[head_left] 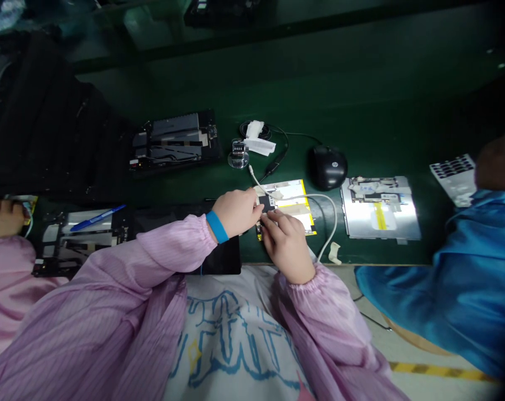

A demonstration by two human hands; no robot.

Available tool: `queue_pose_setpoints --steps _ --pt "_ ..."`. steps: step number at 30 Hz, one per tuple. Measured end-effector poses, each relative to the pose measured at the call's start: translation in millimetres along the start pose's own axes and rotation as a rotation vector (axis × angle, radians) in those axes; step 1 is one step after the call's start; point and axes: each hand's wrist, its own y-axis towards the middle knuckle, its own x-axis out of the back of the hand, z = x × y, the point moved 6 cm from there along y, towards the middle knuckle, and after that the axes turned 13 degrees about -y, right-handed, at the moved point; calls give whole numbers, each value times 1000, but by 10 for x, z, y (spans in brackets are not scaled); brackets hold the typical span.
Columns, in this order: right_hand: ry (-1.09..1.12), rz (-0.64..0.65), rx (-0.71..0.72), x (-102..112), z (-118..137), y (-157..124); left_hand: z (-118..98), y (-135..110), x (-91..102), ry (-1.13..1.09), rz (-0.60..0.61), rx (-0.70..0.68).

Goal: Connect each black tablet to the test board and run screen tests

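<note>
A flat white pack with yellow edges, resembling a tablet battery (299, 189), lies on the green bench, with beige tape and a dark strip across it. A white cable (334, 214) loops over the pack and round its right side. At the pack's left edge is my left hand (236, 213), a blue band on its wrist, with its fingers closed. My right hand (288, 239) comes in from the front, fingers bent and pressed together over the pack's lower left part. Both sets of fingertips nearly meet there. Whatever small part lies between them is hidden.
A black mouse (328, 167) and a silver plate assembly (380, 211) lie to the right. Opened black devices (175, 139) and a blue pen (97, 218) are leftward. A metal stand (238, 154) sits behind the pack. Co-workers' arms (481, 267) flank both sides.
</note>
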Motion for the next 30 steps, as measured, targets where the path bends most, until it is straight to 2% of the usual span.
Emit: queue_pose_setpoints --steps 5,8,11,14,17,20,22,24,27,30 --pt "-13 40 -7 4 -9 14 45 98 -31 -47 72 -74" --pt "1 30 -14 6 -23 7 61 66 28 -95 65 -80" --pt "49 8 -6 17 -13 -34 121 -162 212 -147 42 -59" --pt "44 0 20 21 18 -90 301 -556 487 -190 20 -34" --pt "-27 3 63 3 47 -124 760 -1018 823 -163 -104 101" --pt "-34 9 102 -30 57 -149 1440 -1512 1140 -7 -336 322" --pt "5 -4 106 -40 39 -168 1931 -1802 1231 128 -406 539" --pt "75 -8 85 -30 13 -178 2311 -1971 1215 193 -384 648" --pt "151 -87 -60 114 -3 -159 2593 -2055 1141 165 -372 626" --pt "183 -256 -163 408 216 -94 2527 -2110 1136 39 -493 496"
